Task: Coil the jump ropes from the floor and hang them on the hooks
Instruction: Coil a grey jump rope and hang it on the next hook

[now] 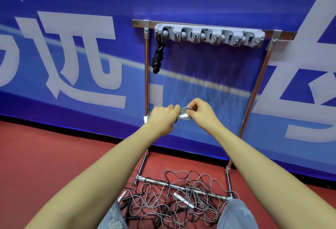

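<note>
Grey jump rope (185, 115), coiled small, sits between both hands, well below the hook rail (209, 35)! Left hand (161, 119) has its fingers curled tight round one end of the bundle; right hand (201, 113) pinches the other end, near what looks like a white handle, though that's partly hidden. Bundle's long axis runs side to side, level with the rail. Free hooks lie straight up from the fingers, right of the black coil (157, 55) already hanging. Right hand sits nearer them. Below the rail, tangled ropes (174, 197) wait on the floor.
</note>
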{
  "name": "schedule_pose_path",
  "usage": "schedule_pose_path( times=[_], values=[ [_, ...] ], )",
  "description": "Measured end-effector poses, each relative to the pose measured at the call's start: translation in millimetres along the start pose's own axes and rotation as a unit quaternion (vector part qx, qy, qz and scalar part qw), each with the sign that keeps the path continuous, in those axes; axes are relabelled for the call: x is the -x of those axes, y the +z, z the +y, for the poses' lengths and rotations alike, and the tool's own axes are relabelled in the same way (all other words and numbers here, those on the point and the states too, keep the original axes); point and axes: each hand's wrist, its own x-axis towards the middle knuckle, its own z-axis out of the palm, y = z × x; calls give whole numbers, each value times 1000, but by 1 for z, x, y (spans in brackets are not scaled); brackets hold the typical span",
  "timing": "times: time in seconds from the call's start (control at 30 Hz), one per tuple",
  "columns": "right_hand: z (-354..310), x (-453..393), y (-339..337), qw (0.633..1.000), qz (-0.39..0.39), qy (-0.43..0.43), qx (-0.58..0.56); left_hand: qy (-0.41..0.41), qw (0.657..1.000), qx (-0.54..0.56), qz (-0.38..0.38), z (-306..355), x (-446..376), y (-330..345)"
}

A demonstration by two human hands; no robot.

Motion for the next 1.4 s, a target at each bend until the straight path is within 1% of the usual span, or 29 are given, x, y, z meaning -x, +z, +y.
schedule_pose_path(
  times=[0.1,0.23,0.43,0.5,0.63,0.73,0.83,0.9,0.97,1.03,1.13,1.3,1.4],
  values=[
    [0,1,3,1000,16,-6,22,17,998,62,-3,-2,4,3],
    [1,2,7,999,45,-12,-1,12,989,151,-5,-6,6,4],
    [-2,0,5,996,51,-31,-72,-75,971,215,70,-3,-1,1],
    [-1,-1,4,994,50,-33,-91,-97,966,230,66,-3,-3,0],
    [1,-1,2,988,48,-26,-144,-116,962,243,53,0,-5,-4],
    [2,-1,-2,980,23,-20,-198,-137,952,270,44,2,-6,-4],
    [3,-2,-9,964,-34,-21,-263,-143,943,300,35,-1,-5,-1],
    [5,-1,-12,958,-65,-31,-279,-140,940,309,39,-2,-5,-1],
    [7,-1,-13,957,-76,-43,-277,-133,941,307,45,-3,-5,-2],
    [11,-1,-11,958,-67,-55,-274,-123,945,299,45,-1,-6,-4],
    [10,-1,-9,958,-34,-57,-279,-121,942,311,38,1,-7,-7],
    [2,-2,-6,973,39,-64,-219,-104,951,286,58,5,-4,-9],
    [0,-2,-4,973,63,-61,-211,-86,958,264,68,7,-3,-11]
  ],
)
